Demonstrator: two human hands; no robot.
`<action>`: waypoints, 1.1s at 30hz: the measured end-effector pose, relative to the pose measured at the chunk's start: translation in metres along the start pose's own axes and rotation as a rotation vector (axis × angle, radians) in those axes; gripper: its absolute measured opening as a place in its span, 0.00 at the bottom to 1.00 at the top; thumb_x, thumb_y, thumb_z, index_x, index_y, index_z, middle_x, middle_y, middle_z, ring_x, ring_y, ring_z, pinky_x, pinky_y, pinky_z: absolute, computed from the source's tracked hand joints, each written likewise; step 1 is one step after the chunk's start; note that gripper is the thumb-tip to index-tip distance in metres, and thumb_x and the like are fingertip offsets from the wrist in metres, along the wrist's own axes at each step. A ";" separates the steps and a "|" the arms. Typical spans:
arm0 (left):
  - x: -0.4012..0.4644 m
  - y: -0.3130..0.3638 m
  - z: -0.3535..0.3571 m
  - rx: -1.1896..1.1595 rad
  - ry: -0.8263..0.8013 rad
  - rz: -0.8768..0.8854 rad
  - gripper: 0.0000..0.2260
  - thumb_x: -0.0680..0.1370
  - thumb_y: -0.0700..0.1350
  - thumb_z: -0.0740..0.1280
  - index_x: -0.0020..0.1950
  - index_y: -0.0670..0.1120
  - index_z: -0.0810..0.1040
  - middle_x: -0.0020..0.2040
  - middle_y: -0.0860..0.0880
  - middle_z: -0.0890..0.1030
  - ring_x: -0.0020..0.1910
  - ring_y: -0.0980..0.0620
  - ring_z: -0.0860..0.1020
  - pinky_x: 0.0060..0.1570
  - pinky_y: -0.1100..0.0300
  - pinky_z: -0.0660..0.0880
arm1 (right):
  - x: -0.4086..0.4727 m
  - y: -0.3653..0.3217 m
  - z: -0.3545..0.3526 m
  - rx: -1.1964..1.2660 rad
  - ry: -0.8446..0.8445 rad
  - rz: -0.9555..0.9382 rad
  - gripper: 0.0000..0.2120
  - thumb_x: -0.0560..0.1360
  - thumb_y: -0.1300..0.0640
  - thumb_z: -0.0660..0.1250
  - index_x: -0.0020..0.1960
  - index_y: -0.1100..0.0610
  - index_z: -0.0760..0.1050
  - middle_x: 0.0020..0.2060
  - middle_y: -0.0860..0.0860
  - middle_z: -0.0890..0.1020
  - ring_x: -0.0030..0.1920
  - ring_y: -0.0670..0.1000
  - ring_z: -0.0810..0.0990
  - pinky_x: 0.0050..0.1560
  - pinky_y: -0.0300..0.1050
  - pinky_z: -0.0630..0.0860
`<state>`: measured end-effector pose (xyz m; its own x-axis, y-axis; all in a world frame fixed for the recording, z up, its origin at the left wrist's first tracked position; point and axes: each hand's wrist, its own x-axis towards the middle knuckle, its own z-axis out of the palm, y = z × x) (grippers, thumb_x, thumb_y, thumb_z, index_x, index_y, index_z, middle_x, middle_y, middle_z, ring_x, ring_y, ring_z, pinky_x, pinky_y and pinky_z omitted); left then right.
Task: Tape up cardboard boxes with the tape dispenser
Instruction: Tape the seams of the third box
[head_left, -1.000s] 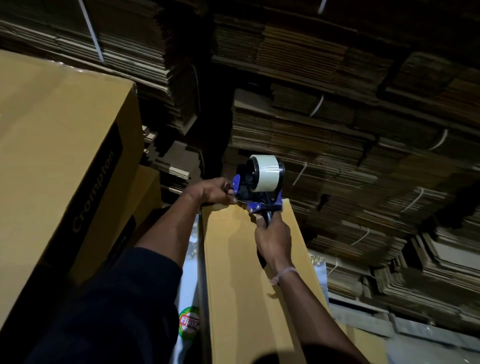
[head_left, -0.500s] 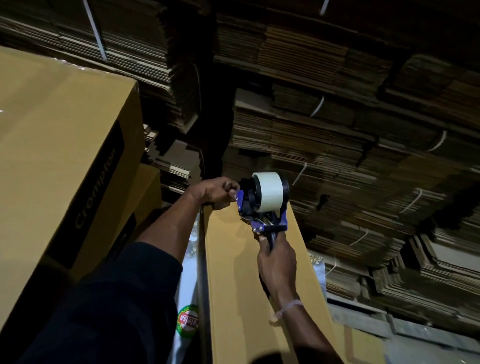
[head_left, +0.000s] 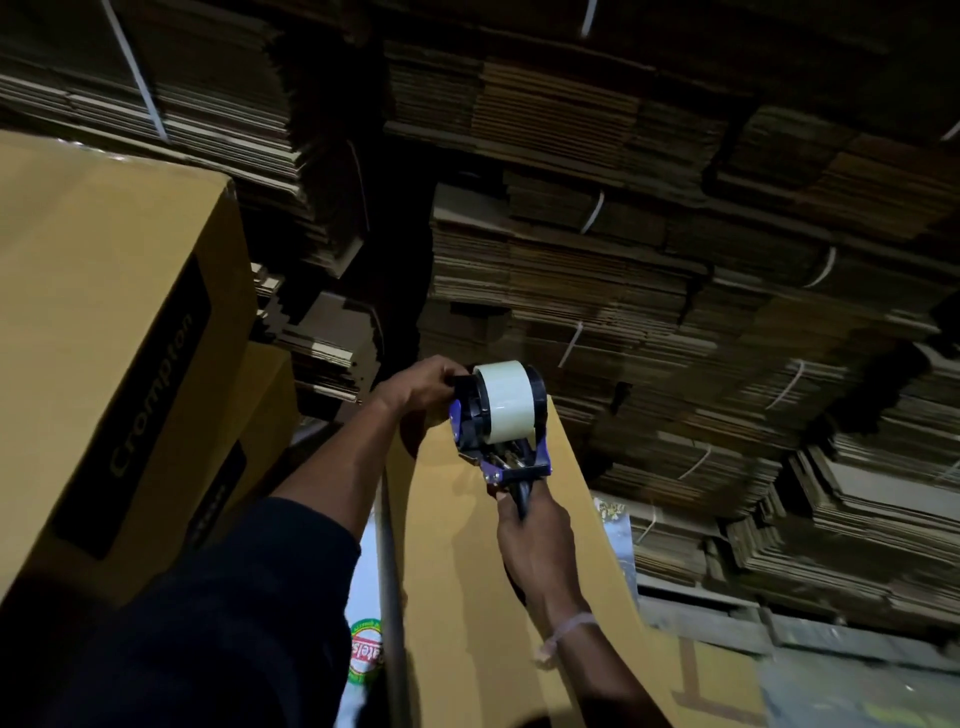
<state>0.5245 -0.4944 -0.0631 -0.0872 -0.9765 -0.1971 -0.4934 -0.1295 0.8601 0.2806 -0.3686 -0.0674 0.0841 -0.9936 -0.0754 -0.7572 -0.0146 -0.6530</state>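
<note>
Two hands at mid-frame. Right hand (head_left: 530, 535) grips the handle of the dispenser (head_left: 501, 421); a second ago its head met the box (head_left: 467, 571) at the far top edge, now it sits lower down the panel, so the strip appears to be running. Left hand (head_left: 421, 384) curls over the far edge, pinning the tape end, I judge. Box closed, contents unseen. Crompton box (head_left: 104, 322), upper left: closed, contents unseen. Flattened cartons (head_left: 675, 260) stacked behind.

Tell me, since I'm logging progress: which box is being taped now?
The narrow middle box under the dispenser; the Crompton-printed box stands untouched at left.
</note>
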 end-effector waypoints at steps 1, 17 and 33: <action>0.000 -0.003 0.002 0.012 -0.001 -0.010 0.07 0.82 0.38 0.68 0.56 0.43 0.84 0.53 0.46 0.85 0.53 0.46 0.83 0.55 0.51 0.78 | 0.000 0.000 -0.001 0.012 -0.002 -0.006 0.12 0.81 0.47 0.62 0.64 0.46 0.72 0.45 0.48 0.82 0.44 0.53 0.81 0.41 0.49 0.77; -0.004 -0.012 0.007 0.099 0.049 0.028 0.07 0.81 0.53 0.72 0.49 0.52 0.86 0.48 0.53 0.86 0.51 0.53 0.83 0.54 0.51 0.79 | -0.036 0.023 -0.021 0.026 -0.050 0.005 0.08 0.83 0.51 0.63 0.61 0.46 0.74 0.38 0.47 0.81 0.36 0.44 0.78 0.34 0.40 0.71; -0.017 0.010 0.030 0.306 0.135 -0.077 0.14 0.82 0.57 0.67 0.61 0.52 0.85 0.58 0.48 0.85 0.57 0.47 0.81 0.58 0.50 0.77 | -0.039 0.021 -0.017 0.071 -0.055 0.033 0.09 0.82 0.53 0.65 0.62 0.48 0.73 0.41 0.47 0.82 0.41 0.46 0.80 0.40 0.44 0.76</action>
<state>0.4951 -0.4738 -0.0657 0.0655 -0.9825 -0.1742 -0.7329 -0.1659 0.6598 0.2505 -0.3320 -0.0659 0.0966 -0.9857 -0.1383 -0.7124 0.0285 -0.7012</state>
